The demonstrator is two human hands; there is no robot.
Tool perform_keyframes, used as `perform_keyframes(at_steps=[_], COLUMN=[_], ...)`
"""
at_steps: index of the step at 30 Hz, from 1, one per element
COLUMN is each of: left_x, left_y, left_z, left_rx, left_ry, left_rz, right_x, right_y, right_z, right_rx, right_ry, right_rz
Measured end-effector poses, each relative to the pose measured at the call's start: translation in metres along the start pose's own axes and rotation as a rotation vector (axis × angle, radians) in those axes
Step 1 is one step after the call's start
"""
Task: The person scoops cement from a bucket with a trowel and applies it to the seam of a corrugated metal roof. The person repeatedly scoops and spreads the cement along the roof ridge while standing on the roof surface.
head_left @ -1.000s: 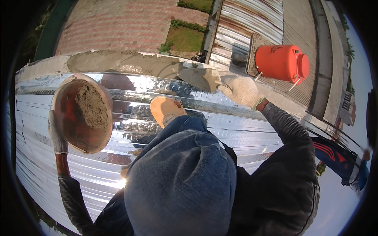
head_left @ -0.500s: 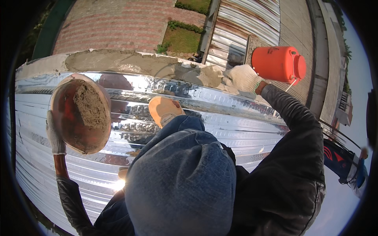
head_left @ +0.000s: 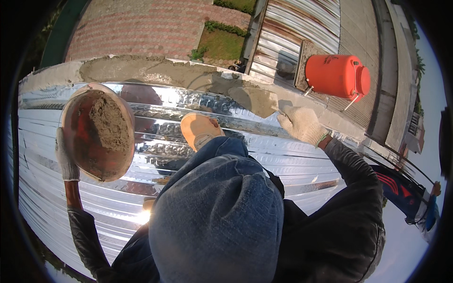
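Note:
My left hand [head_left: 64,155], in a pale knit glove, grips the near left rim of a round basin [head_left: 78,162]. Grey wet mortar [head_left: 109,125] clings to the basin's right inner side; the reddish bottom shows at left. My gloved right hand [head_left: 302,125] is closed round the handle of a trowel [head_left: 257,101], the handle mostly hidden by the fingers. Mortar coats the trowel's blade, which lies over the near edge of a wall top [head_left: 56,74]. Wet mortar [head_left: 137,68] is spread along that wall top, left of the blade.
A red-orange water jug [head_left: 330,75] stands on the wall at the right. Shiny corrugated metal roofing [head_left: 207,177] lies below me, with my tan shoe [head_left: 198,129] on it. Beyond the wall are paving [head_left: 137,28] far below and rusty roof sheets [head_left: 302,23]. Another person [head_left: 424,205] is at far right.
My right hand has drawn the trowel nearer and slightly right, off the wall's middle to its near edge. The left hand and basin have barely moved.

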State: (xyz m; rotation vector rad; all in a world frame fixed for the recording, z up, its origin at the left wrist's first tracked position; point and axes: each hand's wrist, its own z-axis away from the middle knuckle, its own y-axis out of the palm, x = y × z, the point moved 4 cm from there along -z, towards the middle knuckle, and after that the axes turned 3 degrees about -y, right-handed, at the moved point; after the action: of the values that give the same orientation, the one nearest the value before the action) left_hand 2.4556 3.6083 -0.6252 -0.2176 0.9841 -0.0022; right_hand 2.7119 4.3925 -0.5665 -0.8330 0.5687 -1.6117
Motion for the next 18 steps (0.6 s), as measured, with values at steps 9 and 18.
perform_keyframes(at_steps=[9, 18], left_x=[-0.021, -0.051], left_y=[0.02, 0.062], left_z=[0.008, 0.052], left_rx=[-0.02, -0.03], left_ry=[0.062, 0.325], left_rz=[-0.042, -0.259], right_x=[0.027, 0.026], right_y=[0.05, 0.027], right_z=[-0.033, -0.03], right_rx=[0.438, 0.132], right_ry=[0.085, 0.024], right_rz=[-0.474, -0.423])
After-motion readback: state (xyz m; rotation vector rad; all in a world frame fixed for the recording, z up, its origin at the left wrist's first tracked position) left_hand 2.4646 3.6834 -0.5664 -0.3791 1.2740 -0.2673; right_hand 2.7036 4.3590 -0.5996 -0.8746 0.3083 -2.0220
